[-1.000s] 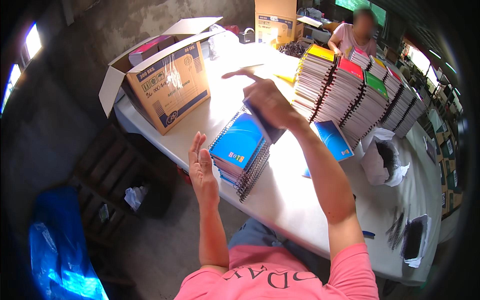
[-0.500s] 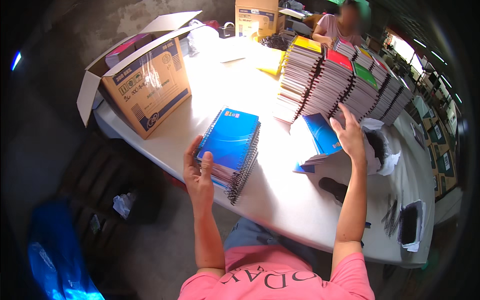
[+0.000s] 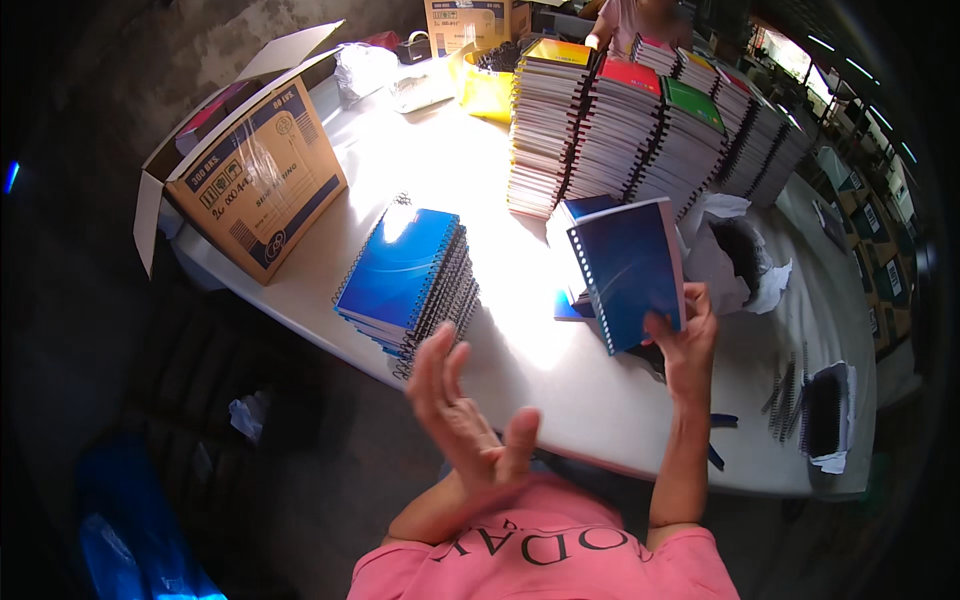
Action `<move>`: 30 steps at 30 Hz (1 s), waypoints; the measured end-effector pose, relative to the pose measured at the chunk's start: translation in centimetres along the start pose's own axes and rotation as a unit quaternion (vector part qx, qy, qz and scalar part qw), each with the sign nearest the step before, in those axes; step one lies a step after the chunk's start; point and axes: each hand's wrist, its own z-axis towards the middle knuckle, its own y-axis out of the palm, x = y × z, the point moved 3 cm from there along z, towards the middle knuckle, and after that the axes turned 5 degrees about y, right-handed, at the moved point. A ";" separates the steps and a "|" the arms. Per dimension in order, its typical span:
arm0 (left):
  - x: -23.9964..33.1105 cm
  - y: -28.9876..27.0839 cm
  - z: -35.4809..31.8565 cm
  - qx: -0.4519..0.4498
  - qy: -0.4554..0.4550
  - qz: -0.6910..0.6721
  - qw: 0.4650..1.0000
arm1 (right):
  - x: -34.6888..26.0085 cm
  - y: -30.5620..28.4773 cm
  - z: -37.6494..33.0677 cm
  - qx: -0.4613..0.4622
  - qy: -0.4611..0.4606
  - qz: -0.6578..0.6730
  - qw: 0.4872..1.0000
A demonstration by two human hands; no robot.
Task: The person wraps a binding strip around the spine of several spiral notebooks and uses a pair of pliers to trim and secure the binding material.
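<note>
Up off its pile comes a blue book, now in the right hand, which was open and empty beside that pile half a second ago; the left hand has drawn away from the coil-bound stack toward the body. The right thumb presses the cover near its lower right corner, the fingers behind. The left hand is open, fingers apart, holding nothing. The book is tilted above the table, in front of the loose pile, its left edge punched with holes and no coil showing in them.

With a single corner gripped, the pages could fan or slip should the thumb slacken. The stack stands near the table's edge, its coils bulging on one side; a brush from the left hand could tip it. At right, loose coils could snag if swept by a sleeve.
</note>
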 end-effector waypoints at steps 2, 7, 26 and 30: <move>-0.5 5.1 -2.3 -0.016 -0.244 -0.172 0.954 | 1.8 0.8 -4.2 -0.053 0.034 0.112 0.992; -3.3 5.7 -3.7 -0.244 -0.238 -0.041 0.939 | 2.3 -6.4 -6.5 -0.086 0.065 -0.209 0.972; -5.9 9.5 -9.4 -0.302 0.043 0.350 0.886 | 2.4 -31.3 -2.7 0.211 0.184 -0.774 0.568; -6.0 9.7 -9.2 -0.250 0.070 0.306 0.916 | 0.2 -26.8 -3.2 0.188 -0.005 -0.612 0.768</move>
